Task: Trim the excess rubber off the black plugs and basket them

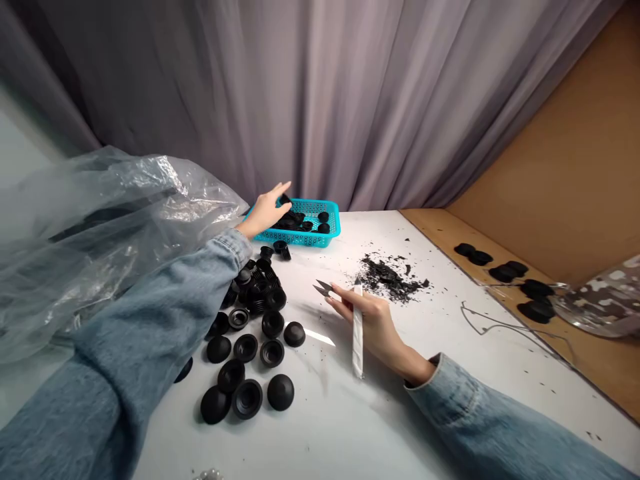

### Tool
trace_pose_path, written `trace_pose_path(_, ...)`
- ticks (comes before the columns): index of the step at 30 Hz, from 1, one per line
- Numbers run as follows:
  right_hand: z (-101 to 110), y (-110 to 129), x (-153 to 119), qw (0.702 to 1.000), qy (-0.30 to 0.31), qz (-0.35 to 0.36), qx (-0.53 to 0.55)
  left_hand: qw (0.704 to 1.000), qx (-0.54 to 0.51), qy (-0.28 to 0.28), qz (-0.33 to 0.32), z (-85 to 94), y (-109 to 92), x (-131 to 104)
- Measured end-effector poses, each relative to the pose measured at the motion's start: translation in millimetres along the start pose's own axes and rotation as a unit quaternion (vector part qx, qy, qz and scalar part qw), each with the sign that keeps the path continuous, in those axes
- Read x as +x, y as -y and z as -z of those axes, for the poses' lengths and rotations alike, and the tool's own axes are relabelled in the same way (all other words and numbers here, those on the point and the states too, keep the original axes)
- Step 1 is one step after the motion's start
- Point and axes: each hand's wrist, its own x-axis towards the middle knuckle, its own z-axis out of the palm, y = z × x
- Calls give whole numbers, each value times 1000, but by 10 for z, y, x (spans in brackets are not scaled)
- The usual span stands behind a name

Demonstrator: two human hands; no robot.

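My left hand (267,210) reaches over a turquoise perforated basket (327,239), with a black rubber plug (285,199) between thumb and fingers. Inside the basket lie several black pieces (295,220). My right hand (373,323) is closed around small pointed snips (323,288), whose dark blades stand apart and point left. A white-wrapped stick (358,343) with a dark tip also crosses this hand; the fingers partly hide how it is held. Several round black plugs (247,399) are spread on the white table, some cap up, others showing their hollow side.
Black trimmings (393,277) are scattered on the white tabletop (345,427). Clear plastic bags (115,227) bulge at the left. Along the wooden strip at right lie black discs (537,300), bent wire (510,325) and a camouflage-patterned item (607,300). A grey curtain (330,100) hangs behind.
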Motion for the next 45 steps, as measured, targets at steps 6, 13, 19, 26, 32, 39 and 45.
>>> trace_pose_path(6, -1, -11, -16, 999, 44, -10, 10, 989, 130, 63, -12, -148, 60, -227)
trace_pose_path(13, -6, -33, -31, 993, 112, -43, -5, 965, 179, 176, -69, -234, 54, -648)
trace_pose_path(19, 2, -68, -48, 982, 167, -66, -56, 975, 104, 190, -59, -75, -60, -707)
trace_pose_path(26, 23, -55, -67, 975, 190, -64, -100, 961, -137, 237, -38, 351, -431, -1178)
trace_pose_path(32, 41, -50, 24, 986, 145, -13, -84, 894, -365, 257, 47, 489, -425, -1498)
trace_pose_path(39, 167, 308, 335, 994, 80, 71, 6, 882, -415, 219, 42, 350, -392, -1587)
trace_pose_path(45, 202, 439, 400, 995, 74, 36, 64, 928, -319, 152, -117, 147, -434, -1583)
